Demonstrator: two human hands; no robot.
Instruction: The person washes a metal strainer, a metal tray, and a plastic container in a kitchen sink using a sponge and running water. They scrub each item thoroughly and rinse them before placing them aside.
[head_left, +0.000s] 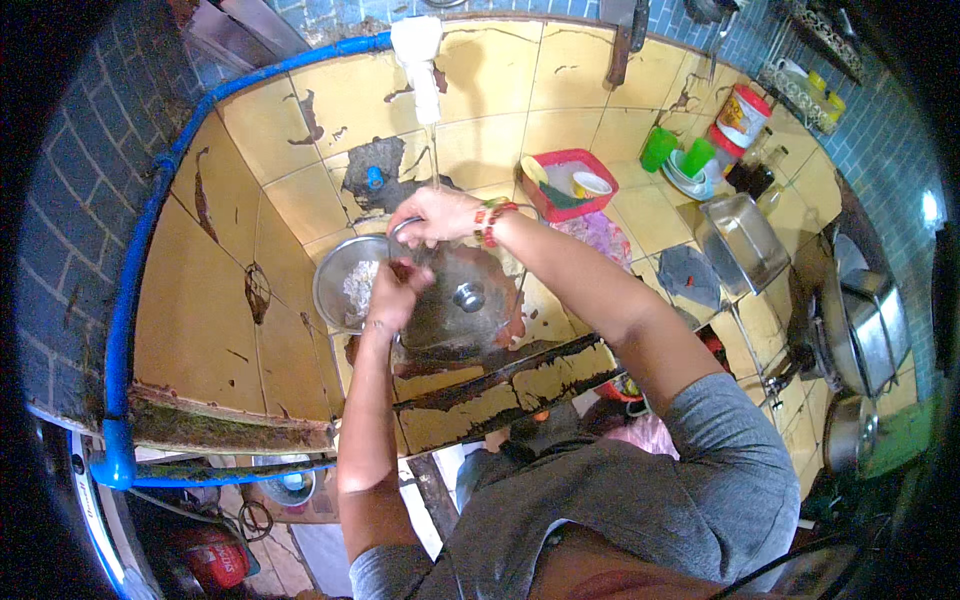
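Note:
Under the white tap (417, 67), a thin stream of water falls toward my right hand (433, 217), whose fingers are curled around a curved metal piece, perhaps a utensil or a rim; its full shape is hidden. My left hand (399, 289) is just below it, blurred, with bent fingers; whether it holds anything cannot be told. At the left of the sink (442, 322) stands a round metal bowl (324, 289) with white, grain-like contents (360, 289). The metal drain (469, 297) shows to the right of my left hand.
A red basin (570, 161) with a yellow-and-white cup stands behind the sink, near a pink plastic bag (600, 236). Green cups (658, 148), plates, bottles and a rectangular metal tray (746, 244) are at the right. A blue pipe (139, 277) runs along the left; knives (621, 56) hang behind.

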